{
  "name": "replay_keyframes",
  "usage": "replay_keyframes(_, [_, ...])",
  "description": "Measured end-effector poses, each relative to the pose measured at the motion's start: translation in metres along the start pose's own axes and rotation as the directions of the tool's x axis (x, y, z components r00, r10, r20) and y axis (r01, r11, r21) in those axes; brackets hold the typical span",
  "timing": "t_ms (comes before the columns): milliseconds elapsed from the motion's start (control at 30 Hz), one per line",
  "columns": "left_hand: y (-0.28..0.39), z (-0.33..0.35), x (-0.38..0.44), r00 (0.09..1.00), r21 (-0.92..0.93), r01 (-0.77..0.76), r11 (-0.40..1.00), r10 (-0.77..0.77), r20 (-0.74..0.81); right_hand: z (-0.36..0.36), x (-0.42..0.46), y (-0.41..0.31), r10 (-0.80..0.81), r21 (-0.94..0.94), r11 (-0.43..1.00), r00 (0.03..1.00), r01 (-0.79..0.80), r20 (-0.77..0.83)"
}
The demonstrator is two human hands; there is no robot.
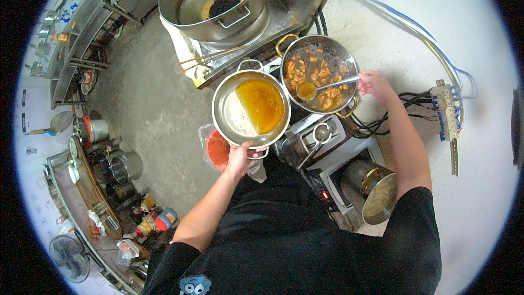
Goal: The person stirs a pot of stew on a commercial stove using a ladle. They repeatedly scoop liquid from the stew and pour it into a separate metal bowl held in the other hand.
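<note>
My left hand [241,159] grips the near loop handle of a steel pan [223,110], tilted so that yellow-brown oily liquid [262,104] pools on one side. My right hand [373,86] is closed around the handle of a metal ladle [306,90]. The ladle's bowl, with amber liquid in it, is over or in a wide steel pot [353,62] with brass-coloured handles. Chunks of browned food [321,74] lie in dark liquid in that pot. The two vessels stand side by side, their rims close together.
A large steel basin [245,22] with dark matter inside stands beyond, with chopsticks [208,55] and a cloth [180,49] near it. Right of my body are a strainer [322,132] and a tall pot [364,184]. A red container [217,149] is below the pan; cables [380,119] run by the wall.
</note>
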State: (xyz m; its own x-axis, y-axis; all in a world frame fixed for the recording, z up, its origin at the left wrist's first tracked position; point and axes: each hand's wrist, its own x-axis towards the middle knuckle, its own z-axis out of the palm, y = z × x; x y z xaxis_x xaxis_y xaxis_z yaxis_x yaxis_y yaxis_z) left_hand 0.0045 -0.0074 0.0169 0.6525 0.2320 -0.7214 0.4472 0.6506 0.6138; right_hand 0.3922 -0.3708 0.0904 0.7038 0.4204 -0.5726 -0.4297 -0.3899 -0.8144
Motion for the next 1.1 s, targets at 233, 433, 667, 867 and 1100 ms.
replay_keyframes(233, [-0.02,-0.016,0.017,0.999,-0.096,0.026,0.995,-0.022,0.045,0.02,-0.016,-0.037,-0.042,0.021,0.999,0.999,0.042,-0.019])
replay_keyframes(433, [-0.021,-0.016,0.016,0.999,-0.096,0.014,0.995,-0.011,0.031,0.075,-0.031,-0.058,-0.099,0.018,0.995,0.995,0.098,0.033])
replay_keyframes(667, [-0.008,-0.009,0.008,0.999,-0.11,0.031,0.993,-0.03,0.013,0.141,-0.041,-0.034,-0.23,-0.103,0.968,0.973,0.231,0.016])
replay_keyframes(867, [-0.016,-0.018,0.015,0.999,-0.112,0.041,0.993,-0.037,0.035,0.182,-0.078,-0.033,-0.706,-0.483,0.532,0.68,0.695,0.199])
replay_keyframes(1100, [-0.009,-0.013,0.012,0.999,-0.082,0.046,0.996,-0.046,0.007,0.198,-0.1,-0.038,-0.825,-0.568,0.253,0.481,0.783,0.296])
